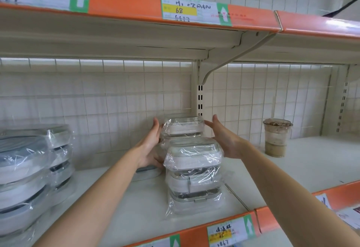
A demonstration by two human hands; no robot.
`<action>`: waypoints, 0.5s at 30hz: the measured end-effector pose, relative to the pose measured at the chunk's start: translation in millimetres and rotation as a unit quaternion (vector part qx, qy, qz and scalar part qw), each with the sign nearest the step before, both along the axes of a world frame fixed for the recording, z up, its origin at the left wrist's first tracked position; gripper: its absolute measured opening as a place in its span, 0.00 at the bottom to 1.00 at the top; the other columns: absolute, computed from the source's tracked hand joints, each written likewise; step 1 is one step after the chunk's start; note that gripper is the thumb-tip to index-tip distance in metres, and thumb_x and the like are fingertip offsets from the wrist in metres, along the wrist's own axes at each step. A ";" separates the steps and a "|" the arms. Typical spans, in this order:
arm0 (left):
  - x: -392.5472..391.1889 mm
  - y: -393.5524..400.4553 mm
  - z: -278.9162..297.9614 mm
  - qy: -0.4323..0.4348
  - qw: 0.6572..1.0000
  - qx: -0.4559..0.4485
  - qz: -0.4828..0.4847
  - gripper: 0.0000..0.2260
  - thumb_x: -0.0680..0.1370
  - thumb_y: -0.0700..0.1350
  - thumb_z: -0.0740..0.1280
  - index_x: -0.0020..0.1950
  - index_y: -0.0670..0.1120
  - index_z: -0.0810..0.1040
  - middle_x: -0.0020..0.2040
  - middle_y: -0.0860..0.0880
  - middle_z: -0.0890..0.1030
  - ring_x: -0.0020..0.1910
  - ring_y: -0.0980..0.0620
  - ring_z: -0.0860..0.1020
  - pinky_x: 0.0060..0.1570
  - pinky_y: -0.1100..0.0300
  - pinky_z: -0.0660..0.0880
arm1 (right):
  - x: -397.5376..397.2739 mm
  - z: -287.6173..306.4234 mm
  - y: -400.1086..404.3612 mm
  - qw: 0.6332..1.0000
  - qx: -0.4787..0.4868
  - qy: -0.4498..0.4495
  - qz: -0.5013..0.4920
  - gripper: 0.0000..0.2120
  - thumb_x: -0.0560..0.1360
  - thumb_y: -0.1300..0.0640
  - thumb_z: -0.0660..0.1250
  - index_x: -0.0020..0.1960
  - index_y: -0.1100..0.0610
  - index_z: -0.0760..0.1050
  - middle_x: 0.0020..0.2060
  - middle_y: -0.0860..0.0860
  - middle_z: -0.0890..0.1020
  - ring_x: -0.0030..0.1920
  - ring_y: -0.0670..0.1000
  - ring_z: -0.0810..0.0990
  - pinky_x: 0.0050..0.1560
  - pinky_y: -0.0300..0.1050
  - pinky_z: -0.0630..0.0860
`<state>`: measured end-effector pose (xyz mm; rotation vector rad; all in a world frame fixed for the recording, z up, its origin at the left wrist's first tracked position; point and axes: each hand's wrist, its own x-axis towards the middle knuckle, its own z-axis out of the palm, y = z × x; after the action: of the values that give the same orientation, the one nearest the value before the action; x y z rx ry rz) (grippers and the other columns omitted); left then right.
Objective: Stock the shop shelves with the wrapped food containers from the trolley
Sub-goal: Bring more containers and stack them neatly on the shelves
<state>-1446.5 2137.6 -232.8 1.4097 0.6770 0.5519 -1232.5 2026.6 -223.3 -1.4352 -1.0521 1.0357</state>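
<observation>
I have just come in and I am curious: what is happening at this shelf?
A person is stocking the shelf. The left hand and right hand flank the rear stack of wrapped containers, fingers straight. A second stack stands in front, more containers at left, a plastic cup at right.

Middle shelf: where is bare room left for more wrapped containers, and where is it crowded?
Free: shelf between left stacks and front centre stack; also between that stack and the cup. Crowded: behind the centre stack, where both hands flank the rear stack.
</observation>
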 end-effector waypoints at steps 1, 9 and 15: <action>-1.4 -3.6 -0.1 -0.002 1.000 -0.005 -0.009 0.28 0.71 0.75 0.42 0.58 0.65 0.72 0.43 0.52 0.85 0.56 0.38 0.79 0.62 0.34 0.68 | 0.0 -0.6 -4.1 1.000 -0.003 -0.006 0.003 0.30 0.72 0.26 0.41 0.71 0.32 0.56 0.64 0.60 0.75 0.59 0.63 0.78 0.59 0.71 0.70; -6.2 -28.6 -3.2 0.015 1.000 0.006 -0.015 0.30 0.71 0.74 0.40 0.60 0.65 0.71 0.52 0.52 0.83 0.51 0.43 0.79 0.51 0.47 0.73 | -10.5 -2.9 -36.3 0.999 0.013 -0.023 0.022 0.32 0.70 0.26 0.43 0.72 0.33 0.54 0.69 0.57 0.71 0.64 0.64 0.73 0.56 0.75 0.69; -5.8 -36.6 -0.9 0.028 0.999 0.042 0.010 0.35 0.70 0.76 0.46 0.62 0.57 0.75 0.58 0.44 0.80 0.58 0.39 0.77 0.62 0.43 0.69 | -22.4 5.7 -48.0 0.997 -0.002 -0.071 -0.008 0.33 0.72 0.27 0.42 0.74 0.37 0.53 0.71 0.59 0.66 0.64 0.66 0.71 0.61 0.72 0.68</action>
<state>-1452.3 2100.9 -233.6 1.5025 0.7210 0.5628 -1254.9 1978.6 -217.6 -1.5355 -1.1383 0.9347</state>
